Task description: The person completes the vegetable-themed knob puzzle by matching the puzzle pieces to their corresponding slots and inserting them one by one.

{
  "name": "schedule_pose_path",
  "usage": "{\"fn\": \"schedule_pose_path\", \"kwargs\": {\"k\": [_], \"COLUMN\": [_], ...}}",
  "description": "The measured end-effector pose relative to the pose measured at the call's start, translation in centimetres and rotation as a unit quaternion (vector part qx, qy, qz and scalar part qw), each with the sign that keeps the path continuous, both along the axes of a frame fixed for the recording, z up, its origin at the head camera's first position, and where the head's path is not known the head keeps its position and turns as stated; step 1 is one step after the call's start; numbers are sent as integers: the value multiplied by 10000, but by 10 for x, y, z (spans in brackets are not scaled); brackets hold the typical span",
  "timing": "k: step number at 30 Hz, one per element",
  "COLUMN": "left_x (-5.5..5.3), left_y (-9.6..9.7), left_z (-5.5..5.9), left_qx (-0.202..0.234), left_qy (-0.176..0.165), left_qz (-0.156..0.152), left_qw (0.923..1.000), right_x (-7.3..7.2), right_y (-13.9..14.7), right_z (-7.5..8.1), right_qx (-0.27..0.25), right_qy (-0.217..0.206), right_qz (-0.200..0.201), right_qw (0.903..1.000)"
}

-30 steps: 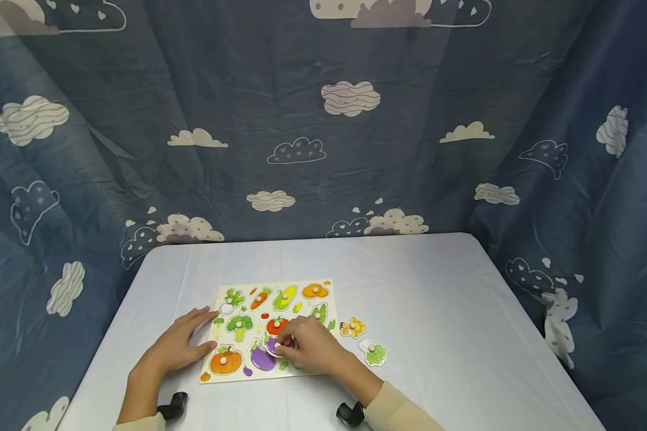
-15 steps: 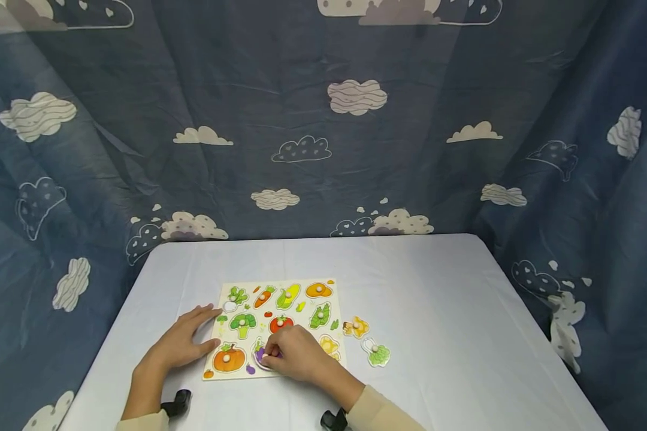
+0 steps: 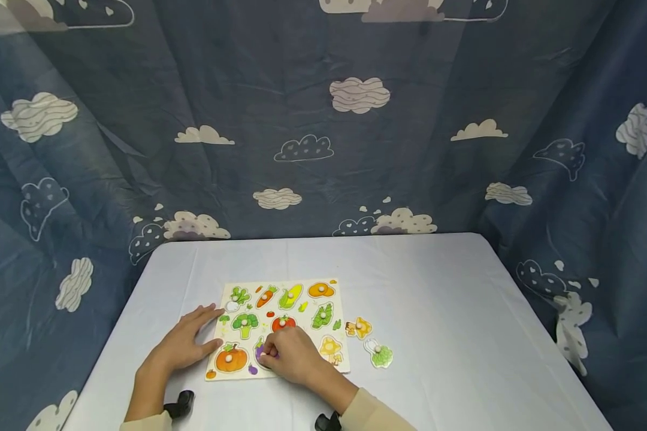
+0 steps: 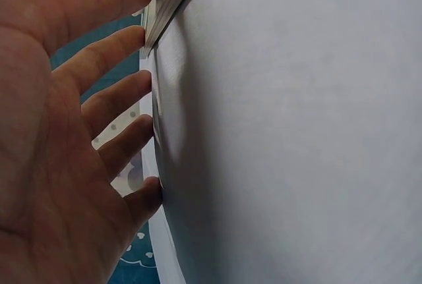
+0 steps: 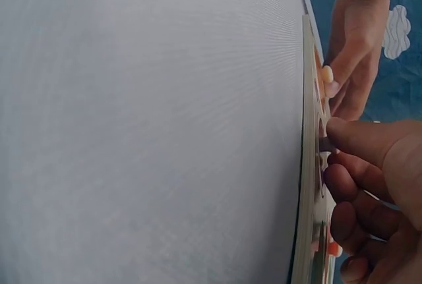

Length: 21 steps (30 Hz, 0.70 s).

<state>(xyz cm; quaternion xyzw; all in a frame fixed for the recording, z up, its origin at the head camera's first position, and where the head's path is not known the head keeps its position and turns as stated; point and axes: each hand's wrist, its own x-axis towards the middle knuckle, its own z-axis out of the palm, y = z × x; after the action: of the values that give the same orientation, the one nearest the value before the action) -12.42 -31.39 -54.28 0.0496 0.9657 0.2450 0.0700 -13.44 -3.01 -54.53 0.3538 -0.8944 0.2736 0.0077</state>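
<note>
A wooden vegetable puzzle board (image 3: pixel 304 327) lies flat on the white table. My right hand (image 3: pixel 293 356) pinches the knob of the purple eggplant puzzle piece (image 3: pixel 259 349) at the board's front middle. The hand hides most of that piece, so I cannot tell whether it sits fully in its recess. In the right wrist view, thumb and forefinger of the right hand (image 5: pixel 382 192) meet at the knob, just over the board's edge (image 5: pixel 307 139). My left hand (image 3: pixel 183 341) has its fingers spread, with thumb and fingertips touching the board's left edge.
To the board's right lie a loose yellow mushroom piece (image 3: pixel 363 328) and a loose cabbage piece (image 3: pixel 381 355). Pumpkin (image 3: pixel 231 360), broccoli (image 3: pixel 245 323) and other knobbed pieces sit in the board. Behind the table hangs a blue cloud-patterned curtain (image 3: pixel 302 197).
My right hand has carried the eggplant piece a little left and down to the eggplant picture, uncovering the mushroom picture on the board. The left hand has stayed at the board's edge.
</note>
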Motion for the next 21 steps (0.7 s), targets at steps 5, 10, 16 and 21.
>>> {"fn": "schedule_pose_path", "kwargs": {"k": [5, 10, 16, 21], "left_x": [0, 0, 0, -1], "left_y": [1, 1, 0, 0], "left_z": [3, 5, 5, 6], "left_qx": [-8, 72, 1, 2], "left_qy": [-27, -65, -66, -126], "left_qz": [23, -20, -34, -40], "left_qw": [10000, 10000, 10000, 9999], "right_x": [0, 2, 2, -3], "right_y": [-1, 3, 13, 25], "right_z": [0, 0, 2, 4], "right_qx": [-68, -62, -185, -322], "right_qy": [-136, -262, -290, -363], "right_qz": [-53, 18, 102, 81], "right_qw": [9999, 9996, 9994, 9988]}}
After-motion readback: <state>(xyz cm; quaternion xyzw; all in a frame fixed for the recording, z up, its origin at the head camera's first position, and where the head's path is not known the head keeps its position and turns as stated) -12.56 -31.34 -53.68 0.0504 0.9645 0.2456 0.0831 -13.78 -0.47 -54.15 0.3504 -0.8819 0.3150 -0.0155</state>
